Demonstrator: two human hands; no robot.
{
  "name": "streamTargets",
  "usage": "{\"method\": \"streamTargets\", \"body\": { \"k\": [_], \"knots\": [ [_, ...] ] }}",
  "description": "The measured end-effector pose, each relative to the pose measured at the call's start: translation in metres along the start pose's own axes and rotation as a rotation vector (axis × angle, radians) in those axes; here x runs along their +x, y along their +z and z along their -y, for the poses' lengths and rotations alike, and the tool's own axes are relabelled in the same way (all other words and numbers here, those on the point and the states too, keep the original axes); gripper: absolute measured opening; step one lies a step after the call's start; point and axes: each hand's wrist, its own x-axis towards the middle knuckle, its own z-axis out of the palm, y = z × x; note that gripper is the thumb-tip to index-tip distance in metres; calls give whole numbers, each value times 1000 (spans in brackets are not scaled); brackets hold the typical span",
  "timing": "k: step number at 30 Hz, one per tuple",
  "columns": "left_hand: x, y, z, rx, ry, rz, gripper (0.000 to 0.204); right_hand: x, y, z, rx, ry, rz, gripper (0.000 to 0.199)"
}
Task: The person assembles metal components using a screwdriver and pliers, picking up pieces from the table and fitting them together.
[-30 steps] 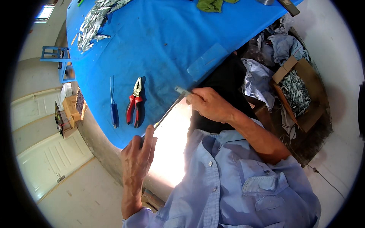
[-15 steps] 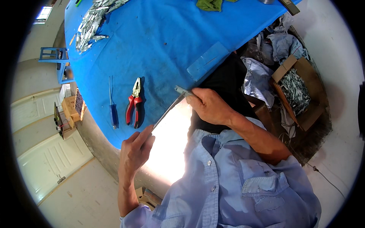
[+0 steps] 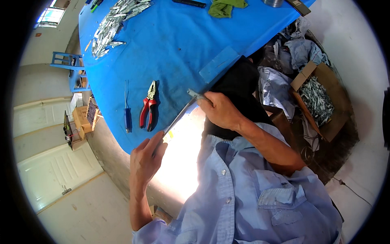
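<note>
The left hand [image 3: 145, 163] holds a slim tool [image 3: 179, 118] against a grey piece [image 3: 192, 93] in the right hand [image 3: 222, 111].

Beyond the left edge of the table [image 3: 134, 69] are a blue stand [image 3: 74, 81], a white door [image 3: 53, 175] and a bright window [image 3: 50, 15]; glare whitens the floor [image 3: 178, 168] beside the near edge.

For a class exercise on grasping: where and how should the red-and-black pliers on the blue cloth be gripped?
Grip the pliers around both handles, probably from above on the near side: the handles lie slightly spread at the near end, while the metal jaws point away.
</note>
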Motion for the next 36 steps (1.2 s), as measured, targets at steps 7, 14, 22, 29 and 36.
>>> {"method": "streamTargets", "body": {
  "k": [7,14,22,29,36],
  "knots": [
    [-21,6,-11,84,71,-90,35,-5,5,-4,21,-45,-18,34],
    [-24,12,-14,167,93,-117,36,-6,7,-1,21,-38,1,32],
    [-23,3,-27,277,66,-76,36,-8,12,2,-71,-72,-71,28],
    [-21,-7,-26,376,99,-41,40,-5,14,1,-207,-163,-77,26],
    [2,-40,-30,539,283,-56,38,-6,17,-2,-353,-201,-103,24]
  ]
}}
